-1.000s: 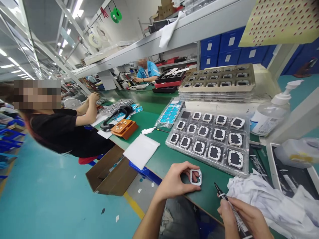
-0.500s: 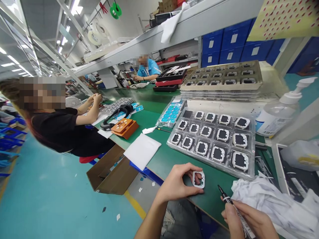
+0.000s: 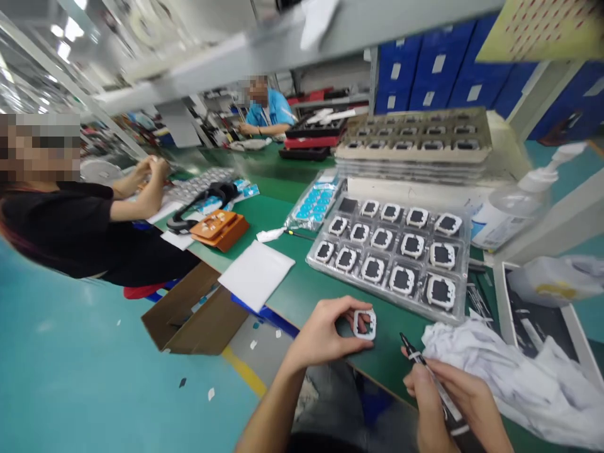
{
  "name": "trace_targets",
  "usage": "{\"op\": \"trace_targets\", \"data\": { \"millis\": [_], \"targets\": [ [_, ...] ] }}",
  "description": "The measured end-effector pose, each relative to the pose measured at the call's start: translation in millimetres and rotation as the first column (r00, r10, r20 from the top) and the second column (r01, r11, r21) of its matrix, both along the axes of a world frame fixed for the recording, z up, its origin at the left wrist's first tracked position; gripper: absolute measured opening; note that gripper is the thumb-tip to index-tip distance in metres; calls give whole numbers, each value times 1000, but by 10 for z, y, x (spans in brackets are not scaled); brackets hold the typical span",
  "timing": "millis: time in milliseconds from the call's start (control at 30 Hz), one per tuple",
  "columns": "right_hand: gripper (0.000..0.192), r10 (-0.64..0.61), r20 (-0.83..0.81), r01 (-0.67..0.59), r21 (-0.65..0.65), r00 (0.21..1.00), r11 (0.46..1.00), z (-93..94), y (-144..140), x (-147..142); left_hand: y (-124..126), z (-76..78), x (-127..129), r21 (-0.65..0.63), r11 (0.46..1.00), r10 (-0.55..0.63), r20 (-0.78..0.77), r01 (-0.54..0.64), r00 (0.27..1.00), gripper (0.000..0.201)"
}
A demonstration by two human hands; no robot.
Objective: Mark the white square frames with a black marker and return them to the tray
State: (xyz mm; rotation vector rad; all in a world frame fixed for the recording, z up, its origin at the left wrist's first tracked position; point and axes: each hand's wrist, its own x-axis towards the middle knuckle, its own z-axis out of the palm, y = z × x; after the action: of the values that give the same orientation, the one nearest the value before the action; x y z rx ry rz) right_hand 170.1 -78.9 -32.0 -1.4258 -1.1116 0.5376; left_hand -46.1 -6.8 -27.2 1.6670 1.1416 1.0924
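Note:
Pinched between the thumb and fingers of my left hand (image 3: 325, 333) is a small white square frame (image 3: 371, 325) with rounded corners and an open middle. It is tipped up just above the green bench top (image 3: 302, 308). My right hand (image 3: 453, 402) grips a black marker pen (image 3: 436, 387), its dark tip pointing up and left, a short way from the white frame and apart from it. Beyond both hands lies a clear plastic tray (image 3: 306, 257) with rows of similar white frames in its pockets; one corner pocket at the far left shows no frame.
A crumpled white cloth (image 3: 500, 371) lies beside my right hand. Behind it stand a pump bottle (image 3: 509, 207) and a stack of trays (image 3: 410, 167). A white foam sheet (image 3: 257, 274), an orange fixture (image 3: 219, 229) and a cardboard box (image 3: 198, 321) are leftward. Two co-workers sit further along.
The whole view has shifted, so the bench and its contents appear further left and slightly higher. Both hands keep their grips on the white frame and the marker pen.

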Motion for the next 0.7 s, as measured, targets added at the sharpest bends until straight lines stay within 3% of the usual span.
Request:
{"op": "trace_targets", "data": {
  "millis": [133, 267, 467, 700],
  "targets": [
    [26, 141, 1, -140, 139, 990, 980, 207, 94, -75, -24, 34, -7, 26, 999, 19, 18, -19, 1000, 52],
    [15, 287, 66, -295, 189, 956, 937, 225, 211, -176, -35, 51, -6, 69, 997, 13, 39, -16, 999, 51],
    [12, 280, 102, -297, 240, 954, 924, 190, 275, -281, -54, 57, -15, 183, 983, 13, -2, -12, 1000, 44],
    [10, 193, 150, -226, 247, 970, 942, 117, 271, -334, -76, 37, -15, 215, 977, 25, -67, -11, 997, 40]
  ]
}}
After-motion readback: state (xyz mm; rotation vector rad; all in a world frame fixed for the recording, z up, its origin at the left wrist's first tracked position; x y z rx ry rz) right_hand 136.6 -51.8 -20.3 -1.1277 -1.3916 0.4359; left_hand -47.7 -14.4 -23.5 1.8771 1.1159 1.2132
